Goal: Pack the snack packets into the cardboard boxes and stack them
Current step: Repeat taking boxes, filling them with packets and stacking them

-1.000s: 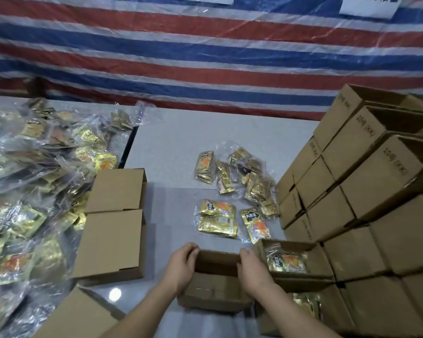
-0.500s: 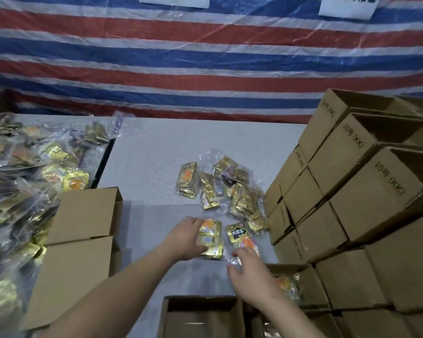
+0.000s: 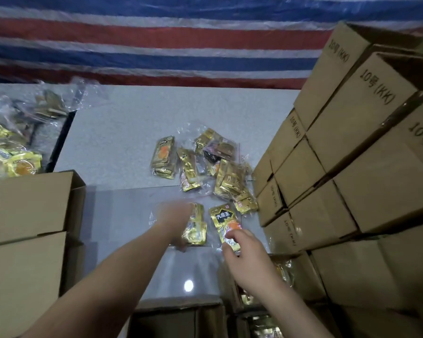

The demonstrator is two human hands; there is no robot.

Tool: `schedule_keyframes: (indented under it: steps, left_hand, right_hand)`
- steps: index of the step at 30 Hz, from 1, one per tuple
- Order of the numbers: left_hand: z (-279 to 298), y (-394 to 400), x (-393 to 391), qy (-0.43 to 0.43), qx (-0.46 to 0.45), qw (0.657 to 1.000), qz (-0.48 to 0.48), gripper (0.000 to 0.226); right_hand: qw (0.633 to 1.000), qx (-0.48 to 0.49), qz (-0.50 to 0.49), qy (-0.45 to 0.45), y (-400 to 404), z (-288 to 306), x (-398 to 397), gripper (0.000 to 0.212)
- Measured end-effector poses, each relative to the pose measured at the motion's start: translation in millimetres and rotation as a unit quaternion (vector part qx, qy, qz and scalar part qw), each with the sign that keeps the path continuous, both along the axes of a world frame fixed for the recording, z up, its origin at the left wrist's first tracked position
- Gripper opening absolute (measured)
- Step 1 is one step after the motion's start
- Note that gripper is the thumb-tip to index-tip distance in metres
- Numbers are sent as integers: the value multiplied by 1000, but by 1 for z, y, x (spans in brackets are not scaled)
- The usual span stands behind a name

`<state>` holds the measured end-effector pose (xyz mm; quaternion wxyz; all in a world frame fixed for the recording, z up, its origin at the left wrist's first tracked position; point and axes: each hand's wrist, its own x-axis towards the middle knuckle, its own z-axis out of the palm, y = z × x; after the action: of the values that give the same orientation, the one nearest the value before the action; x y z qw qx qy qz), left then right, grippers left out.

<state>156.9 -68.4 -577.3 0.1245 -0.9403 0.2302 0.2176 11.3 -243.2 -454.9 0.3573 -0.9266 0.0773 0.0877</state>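
On the grey table (image 3: 137,123) both hands reach for gold snack packets lying just beside the foot of the tall stack of cardboard boxes (image 3: 347,172). The left hand (image 3: 175,222) is motion-blurred; it lies on top of a clear-wrapped gold packet (image 3: 196,229), with a thumb or fingertip showing under the packet's near edge, so it seems to be grasping it, though the blur hides how far the fingers curl. Between that packet and the stack lies a gold packet with a black label (image 3: 226,224); the right hand (image 3: 246,258) pinches its near end, thumb and forefinger closed on the wrapper and the other fingers loosely curled behind (the packet still lies flat on the table). Farther up the table, against the base of the stack, sits a loose cluster of packets (image 3: 205,164) in crinkled clear bags. On the far side of the table from the stack stand two plain boxes (image 3: 27,215), one in front of the other, and beyond them is a large heap of bagged packets (image 3: 12,147). At the near foot of the stack, below the right wrist, an open box (image 3: 282,272) shows gold packets inside. Another open box (image 3: 176,320) sits at the bottom edge, between the forearms, its inside dark. A red, white and blue striped tarp (image 3: 156,45) hangs behind the table.
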Motion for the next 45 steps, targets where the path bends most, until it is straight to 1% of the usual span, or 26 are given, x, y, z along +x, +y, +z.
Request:
schedule_keyframes:
  steps: [3,7,11,13,15,19,21,22,24,27,29,31,32,34,35,36,37,38,40,41,42,43,45]
  left_hand:
    - [-3,2,2,8,7,1000,10,137]
    - [-10,2,3,38,-13,998,38,144]
    - [-10,0,10,41,-12,998,51,144]
    - [-11,-3,7,27,-8,998,62,141]
    - [-12,-8,1,12,-12,998,64,127]
    - [-10,-6,-12,11,-74,993,91,69]
    - [-4,4,-16,19,-118,985,124,53]
    - [3,10,-18,24,-145,978,149,50]
    - [29,21,-19,27,-212,954,210,52]
    - [86,30,-20,-15,-318,908,272,60]
    - [132,32,-23,-68,-373,880,287,69]
    - [180,33,-31,-126,-425,846,296,72]
    - [205,33,-36,-148,-444,831,300,70]
    - [248,31,-48,-167,-483,802,310,59]
    - [267,29,-54,-162,-504,788,313,53]
    - [282,28,-60,-146,-526,778,312,49]
    - [296,29,-64,-114,-556,766,303,45]
    - [310,32,-66,-59,-595,746,293,42]
    - [333,42,-70,84,-657,701,264,35]
    - [343,46,-72,125,-659,700,245,36]
    - [349,49,-74,137,-652,708,234,38]
    - [351,50,-77,134,-648,712,233,39]
    - [351,46,-84,126,-657,700,250,40]
  right_hand:
    - [1000,2,12,-5,1,3,3,30]
    - [1000,3,22,6,0,5,3,30]
    - [1000,12,13,20,-1,1,3,29]
    - [1000,17,11,21,0,-2,3,28]
    - [999,23,11,20,1,-6,5,27]
    - [998,59,-14,31,7,-9,10,18]
    - [996,76,-34,33,10,-6,13,15]
    - [995,86,-46,32,12,-4,15,13]
    - [989,118,-82,28,16,8,19,9]
    - [966,210,-151,30,30,39,32,13]
    - [947,274,-165,41,44,64,42,39]
    - [925,343,-158,34,61,93,51,63]
    - [916,373,-149,26,70,108,55,73]
    - [894,429,-126,17,87,137,61,92]
    - [879,462,-117,10,95,150,64,96]
    - [865,491,-107,-2,102,161,67,92]
    - [858,503,-97,-11,106,171,68,87]
    - [858,506,-88,-24,108,179,70,89]
    - [857,507,-86,-38,105,187,71,105]
    - [851,516,-88,-38,102,189,72,110]
    - [848,521,-85,-39,99,189,71,109]
    - [849,522,-78,-39,97,190,68,104]
    - [851,518,-68,-48,94,188,64,81]
